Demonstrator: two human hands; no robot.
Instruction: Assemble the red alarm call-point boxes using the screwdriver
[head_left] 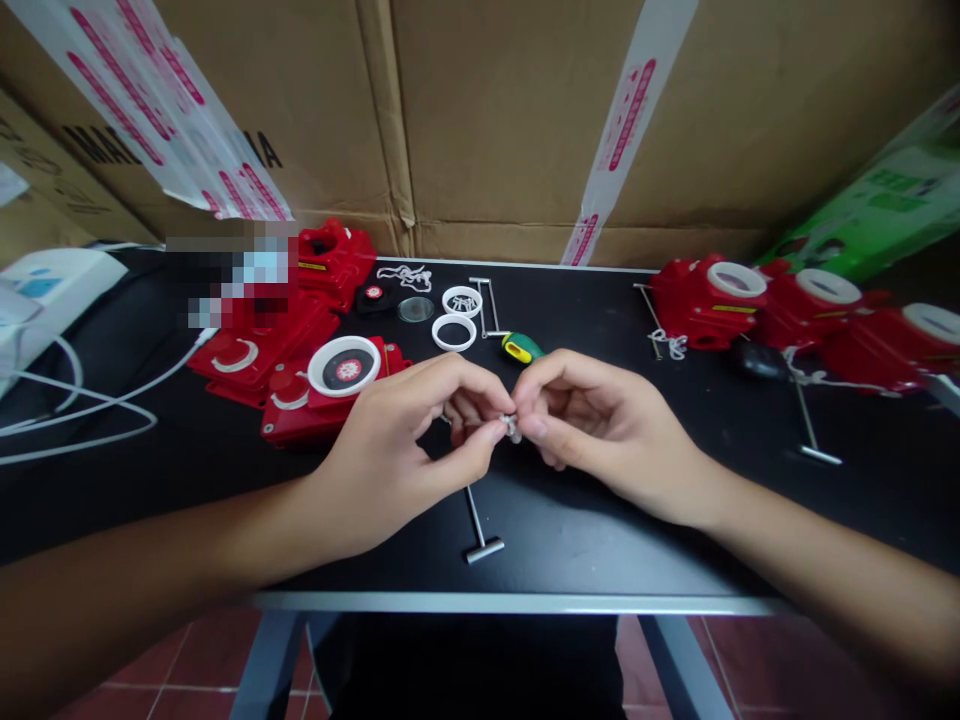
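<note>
In front of me, my left hand (pixel 427 430) and my right hand (pixel 592 415) meet fingertip to fingertip, both pinched on a small bunched white cord (pixel 513 430). Most of it is hidden by the fingers. Below my left hand lies a metal T-bar (pixel 476 520), its upper end out of sight behind that hand; I cannot tell if the cord joins it. Left of my left hand is a red housing (pixel 300 425) with a white ring (pixel 315 372) around a dark disc. A green and yellow screwdriver handle (pixel 521 347) lies just beyond my fingertips.
Two white rings (pixel 454 333), one holding small screws, lie behind my hands beside a clear round disc (pixel 415 309) and another metal bar (pixel 491 308). Several red housings (pixel 701 310) stand at right, more at left. White cables (pixel 112 405) cross the left side. Cardboard (pixel 495 130) backs the table.
</note>
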